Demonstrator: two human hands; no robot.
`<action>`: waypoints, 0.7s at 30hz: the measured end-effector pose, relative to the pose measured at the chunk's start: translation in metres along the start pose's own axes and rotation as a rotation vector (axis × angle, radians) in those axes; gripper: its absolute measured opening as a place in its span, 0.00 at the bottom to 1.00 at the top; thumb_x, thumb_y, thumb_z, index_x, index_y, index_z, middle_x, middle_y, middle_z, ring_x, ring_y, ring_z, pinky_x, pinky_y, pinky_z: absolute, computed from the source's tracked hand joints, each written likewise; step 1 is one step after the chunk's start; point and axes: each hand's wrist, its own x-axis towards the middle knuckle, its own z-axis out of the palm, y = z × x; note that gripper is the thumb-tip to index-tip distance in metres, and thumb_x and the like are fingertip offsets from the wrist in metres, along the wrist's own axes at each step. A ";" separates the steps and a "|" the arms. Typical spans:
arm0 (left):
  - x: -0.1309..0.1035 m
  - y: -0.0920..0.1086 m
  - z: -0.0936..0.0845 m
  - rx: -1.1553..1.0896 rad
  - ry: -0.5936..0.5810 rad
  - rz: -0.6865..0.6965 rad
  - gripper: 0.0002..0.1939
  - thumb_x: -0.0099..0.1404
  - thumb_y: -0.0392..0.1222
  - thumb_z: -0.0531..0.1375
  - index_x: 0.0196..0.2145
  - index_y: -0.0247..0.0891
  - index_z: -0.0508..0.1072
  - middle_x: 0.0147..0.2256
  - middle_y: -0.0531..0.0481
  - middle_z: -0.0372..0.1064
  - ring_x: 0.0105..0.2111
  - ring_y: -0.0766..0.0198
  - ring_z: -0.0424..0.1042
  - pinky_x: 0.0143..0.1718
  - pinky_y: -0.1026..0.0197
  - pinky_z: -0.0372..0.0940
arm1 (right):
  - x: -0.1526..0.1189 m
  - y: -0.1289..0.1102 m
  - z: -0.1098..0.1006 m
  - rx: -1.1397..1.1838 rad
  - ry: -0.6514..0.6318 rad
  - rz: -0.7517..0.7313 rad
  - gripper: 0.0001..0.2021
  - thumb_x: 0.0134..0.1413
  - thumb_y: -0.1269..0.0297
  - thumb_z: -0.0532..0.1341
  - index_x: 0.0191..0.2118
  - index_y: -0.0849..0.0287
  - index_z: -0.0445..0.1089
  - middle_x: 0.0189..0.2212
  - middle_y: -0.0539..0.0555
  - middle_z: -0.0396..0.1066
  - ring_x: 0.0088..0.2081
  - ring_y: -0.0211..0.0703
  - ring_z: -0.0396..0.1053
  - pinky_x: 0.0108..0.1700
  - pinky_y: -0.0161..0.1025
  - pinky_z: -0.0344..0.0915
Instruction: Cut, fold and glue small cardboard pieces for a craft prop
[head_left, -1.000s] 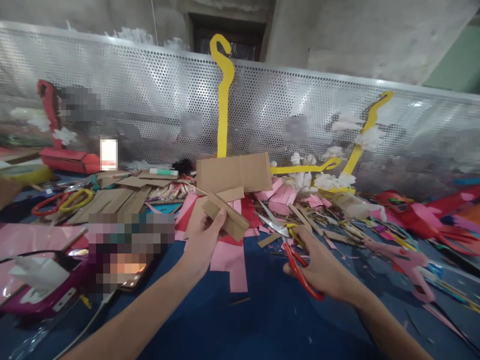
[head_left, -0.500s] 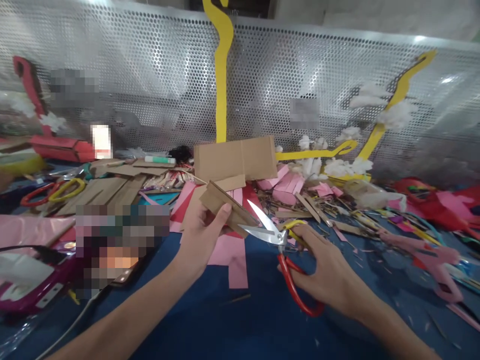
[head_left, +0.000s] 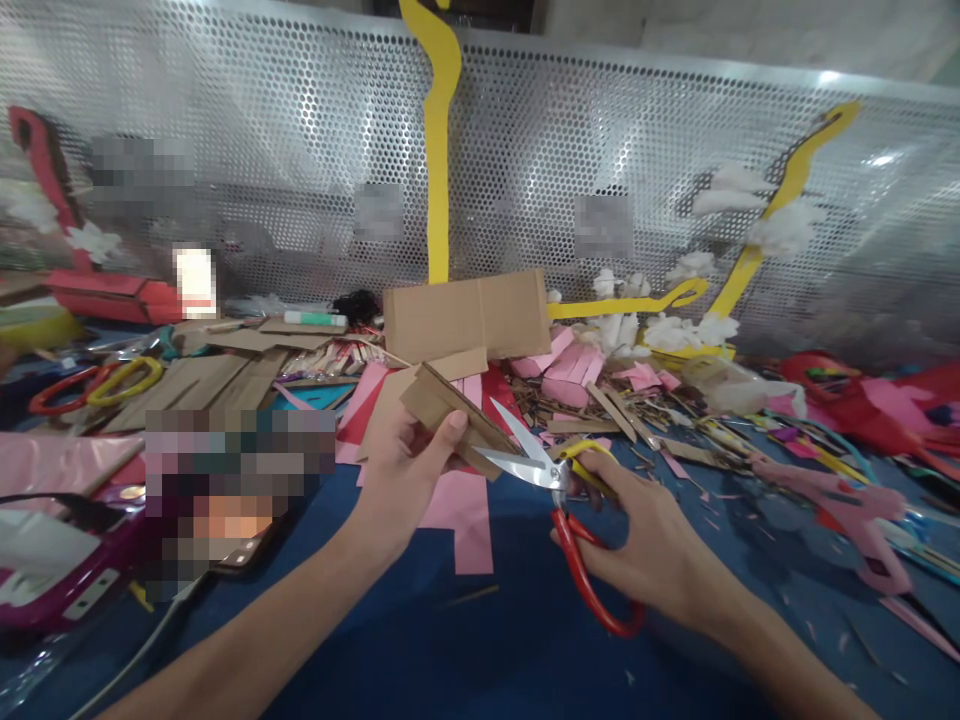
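In the middle of the head view, a small folded piece of cardboard (head_left: 442, 405) is pinched between the thumb and fingers of my left hand (head_left: 412, 465). My right hand (head_left: 634, 515) grips scissors (head_left: 559, 475) by their red and yellow handles. Their blades are spread, and the lower blade overlaps the cardboard's right end; I cannot tell whether it touches. Beneath the cardboard lie pink paper (head_left: 472, 530) and red paper (head_left: 501, 392). Just behind stands a larger cardboard box shape (head_left: 465, 315) with a tall yellow strip (head_left: 437, 190) rising behind it.
A perforated metal panel (head_left: 300, 180) closes off the back. A pink glue gun (head_left: 840, 500) lies right; cardboard strips (head_left: 202, 385) and other scissors (head_left: 124, 380) lie left. Paper scraps (head_left: 574, 370) and a yellow form with white tufts (head_left: 750, 270) sit at the back right.
The view has shifted slightly, so most things sit a little further left. Both hands keep their holds, and the scissor blades remain spread by the cardboard's end.
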 end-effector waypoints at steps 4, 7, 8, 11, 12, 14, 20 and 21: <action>0.000 0.000 0.000 0.012 -0.017 0.004 0.17 0.62 0.50 0.69 0.42 0.35 0.74 0.39 0.45 0.78 0.38 0.54 0.80 0.36 0.54 0.79 | 0.000 -0.002 0.000 0.008 0.002 0.009 0.18 0.50 0.65 0.67 0.47 0.51 0.65 0.40 0.52 0.75 0.38 0.47 0.72 0.40 0.40 0.66; 0.000 -0.001 -0.001 0.019 -0.019 0.001 0.17 0.64 0.50 0.68 0.44 0.36 0.73 0.40 0.45 0.78 0.39 0.54 0.80 0.37 0.54 0.80 | 0.001 -0.005 -0.001 0.003 -0.014 0.030 0.15 0.50 0.66 0.65 0.45 0.53 0.66 0.39 0.51 0.75 0.36 0.46 0.71 0.38 0.39 0.65; 0.000 -0.001 -0.001 0.024 -0.014 -0.002 0.17 0.64 0.50 0.67 0.44 0.36 0.73 0.40 0.45 0.77 0.39 0.54 0.80 0.37 0.54 0.80 | 0.001 -0.006 -0.002 -0.005 -0.018 0.035 0.14 0.51 0.66 0.65 0.44 0.53 0.66 0.38 0.51 0.74 0.36 0.45 0.71 0.37 0.38 0.65; 0.000 -0.002 -0.001 0.049 0.015 -0.007 0.17 0.64 0.50 0.67 0.45 0.37 0.72 0.40 0.46 0.76 0.38 0.55 0.79 0.35 0.55 0.80 | 0.002 -0.007 -0.001 -0.037 -0.021 0.044 0.11 0.52 0.64 0.65 0.42 0.54 0.66 0.36 0.51 0.74 0.35 0.45 0.70 0.36 0.38 0.63; 0.000 -0.002 -0.001 0.057 0.023 -0.007 0.17 0.64 0.49 0.67 0.45 0.37 0.72 0.40 0.46 0.76 0.38 0.56 0.79 0.34 0.55 0.80 | 0.003 -0.007 -0.001 -0.046 -0.023 0.048 0.11 0.52 0.64 0.65 0.41 0.54 0.66 0.36 0.51 0.74 0.34 0.44 0.69 0.35 0.38 0.62; 0.000 -0.001 -0.001 0.063 0.037 0.000 0.18 0.64 0.49 0.67 0.47 0.38 0.72 0.41 0.46 0.75 0.37 0.57 0.78 0.33 0.55 0.79 | 0.003 -0.007 0.000 -0.055 -0.027 0.055 0.10 0.53 0.63 0.65 0.40 0.54 0.66 0.35 0.50 0.73 0.33 0.44 0.68 0.35 0.38 0.61; 0.000 0.000 -0.001 0.076 0.043 -0.003 0.19 0.64 0.49 0.67 0.48 0.37 0.71 0.41 0.47 0.73 0.36 0.58 0.77 0.34 0.55 0.79 | 0.001 -0.005 0.001 -0.055 -0.045 0.047 0.08 0.54 0.62 0.65 0.35 0.54 0.64 0.30 0.48 0.70 0.29 0.41 0.64 0.31 0.37 0.58; 0.000 0.000 -0.001 0.076 0.041 -0.008 0.19 0.64 0.50 0.67 0.47 0.37 0.71 0.41 0.47 0.73 0.36 0.59 0.77 0.34 0.55 0.79 | 0.000 -0.004 0.001 -0.058 -0.039 0.042 0.08 0.55 0.62 0.65 0.34 0.54 0.64 0.29 0.48 0.70 0.28 0.40 0.63 0.31 0.36 0.58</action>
